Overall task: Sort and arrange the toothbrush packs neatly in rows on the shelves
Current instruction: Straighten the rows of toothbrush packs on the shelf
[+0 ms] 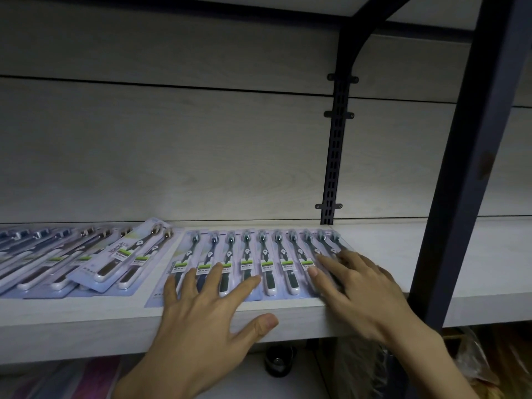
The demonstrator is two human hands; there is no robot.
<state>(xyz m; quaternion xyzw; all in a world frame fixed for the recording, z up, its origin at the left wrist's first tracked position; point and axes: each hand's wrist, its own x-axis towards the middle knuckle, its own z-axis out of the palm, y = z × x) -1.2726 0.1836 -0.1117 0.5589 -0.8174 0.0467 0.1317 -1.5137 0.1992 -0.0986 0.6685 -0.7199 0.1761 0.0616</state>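
We find a row of toothbrush packs (pixel 253 263) lying flat and overlapped side by side on the pale shelf (pixel 86 323), heads toward the back panel, handle ends near the front edge. To their left a second group of packs (pixel 72 260) lies at an angle, one pack (pixel 126 251) resting tilted on top of it. The left hand (pixel 201 312) rests palm down with fingers spread apart over the left end of the row, thumb against the shelf's front edge. The right hand (pixel 357 286) lies flat on the row's right end, fingers slightly parted, gripping nothing. A dark upright post (pixel 460 156) stands just right of it.
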